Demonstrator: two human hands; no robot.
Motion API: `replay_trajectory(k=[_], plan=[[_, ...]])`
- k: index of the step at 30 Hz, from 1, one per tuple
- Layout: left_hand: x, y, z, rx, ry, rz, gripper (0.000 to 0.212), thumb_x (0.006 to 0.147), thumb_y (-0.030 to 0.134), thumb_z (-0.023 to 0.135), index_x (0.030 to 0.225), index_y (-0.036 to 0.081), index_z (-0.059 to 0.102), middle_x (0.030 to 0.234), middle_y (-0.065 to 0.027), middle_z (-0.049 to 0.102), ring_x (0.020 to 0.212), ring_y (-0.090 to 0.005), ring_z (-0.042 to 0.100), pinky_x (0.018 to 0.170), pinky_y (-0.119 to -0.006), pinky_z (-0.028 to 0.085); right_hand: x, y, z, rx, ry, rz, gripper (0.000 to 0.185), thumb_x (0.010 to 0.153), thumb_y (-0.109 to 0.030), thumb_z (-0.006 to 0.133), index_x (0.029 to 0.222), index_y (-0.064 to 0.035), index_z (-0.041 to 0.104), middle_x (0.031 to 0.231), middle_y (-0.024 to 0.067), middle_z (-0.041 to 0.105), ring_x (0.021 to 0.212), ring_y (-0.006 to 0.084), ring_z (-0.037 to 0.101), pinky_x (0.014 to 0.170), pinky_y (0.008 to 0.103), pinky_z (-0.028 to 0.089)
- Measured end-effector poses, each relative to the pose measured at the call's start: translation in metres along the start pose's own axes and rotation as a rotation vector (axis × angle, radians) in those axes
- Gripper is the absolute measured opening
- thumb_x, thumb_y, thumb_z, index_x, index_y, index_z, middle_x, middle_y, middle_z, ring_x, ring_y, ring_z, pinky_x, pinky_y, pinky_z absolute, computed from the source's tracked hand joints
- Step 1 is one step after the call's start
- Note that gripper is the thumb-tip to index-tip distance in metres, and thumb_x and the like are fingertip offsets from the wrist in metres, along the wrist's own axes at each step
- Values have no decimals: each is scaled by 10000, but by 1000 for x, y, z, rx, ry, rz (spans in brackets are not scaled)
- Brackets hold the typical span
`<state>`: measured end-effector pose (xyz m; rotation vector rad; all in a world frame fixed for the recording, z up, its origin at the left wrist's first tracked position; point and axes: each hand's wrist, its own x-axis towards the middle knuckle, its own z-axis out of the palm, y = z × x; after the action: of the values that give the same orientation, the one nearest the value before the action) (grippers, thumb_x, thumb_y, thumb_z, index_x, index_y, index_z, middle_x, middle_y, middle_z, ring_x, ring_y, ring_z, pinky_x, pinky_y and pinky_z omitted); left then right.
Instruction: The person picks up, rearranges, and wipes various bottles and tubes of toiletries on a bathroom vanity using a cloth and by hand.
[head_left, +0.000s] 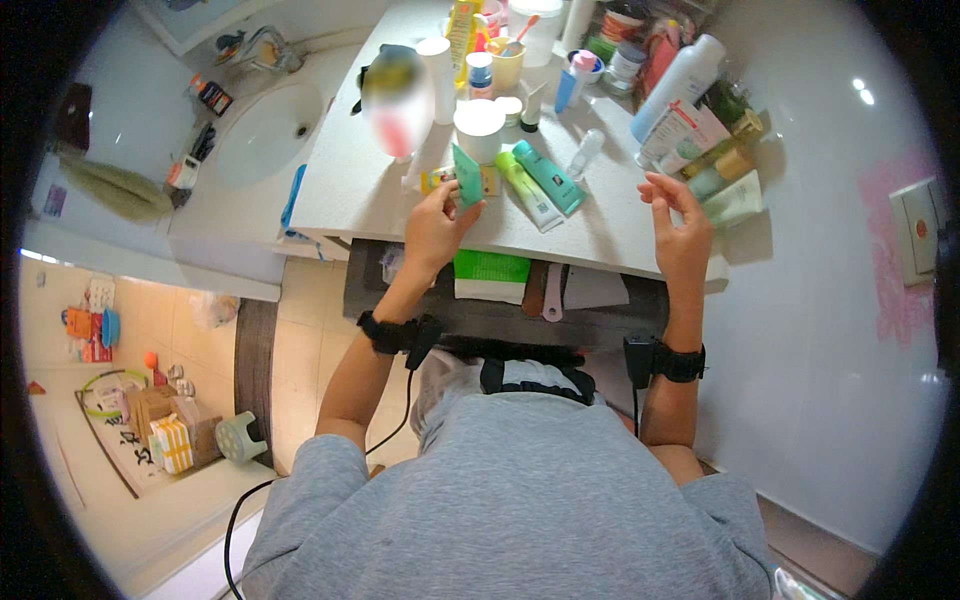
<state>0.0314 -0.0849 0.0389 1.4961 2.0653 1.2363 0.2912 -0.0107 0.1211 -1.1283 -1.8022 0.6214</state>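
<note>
My left hand holds a small green squeeze tube upright above the white counter. Behind that tube lies a yellow-printed tube or box, partly covered by the hand. My right hand is raised near the counter's right end with bent fingers apart and nothing in them. Beyond it lean a pale green tube and a bottle with a tan cap. Between my hands lie a lime-and-white tube, a teal tube and a small clear bottle.
Below the counter, an open dark drawer holds a green-and-white packet and a pink handle. A white jar and a cup with toothbrushes stand behind. Left is a washbasin; right, a tall pale-blue bottle leans near the wall.
</note>
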Motion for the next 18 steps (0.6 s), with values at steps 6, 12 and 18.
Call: replay_trajectory(k=[6,12,18], plan=[[-3,51,-7,-76,-81,182,286,715,245,692,879,35,589,554,0,407,494,-90,375,450,-250,321,-10,-5,-3,149,-182,31,252,836,-198,560,1028,-37,580,855,87,645,781,131,609,705,249,456],[-5,95,32,-108,-217,434,256,663,180,687,838,55,547,568,-73,474,502,-223,502,472,-319,395,-12,-16,0,169,-449,20,351,784,-234,628,1043,-11,549,871,103,612,718,149,588,616,257,455],[5,109,100,-164,-363,401,393,727,216,662,1054,62,508,663,-77,543,569,-214,537,531,-317,434,-8,25,-14,6,-128,88,291,791,-255,601,909,3,540,788,129,555,662,226,568,577,328,443]])
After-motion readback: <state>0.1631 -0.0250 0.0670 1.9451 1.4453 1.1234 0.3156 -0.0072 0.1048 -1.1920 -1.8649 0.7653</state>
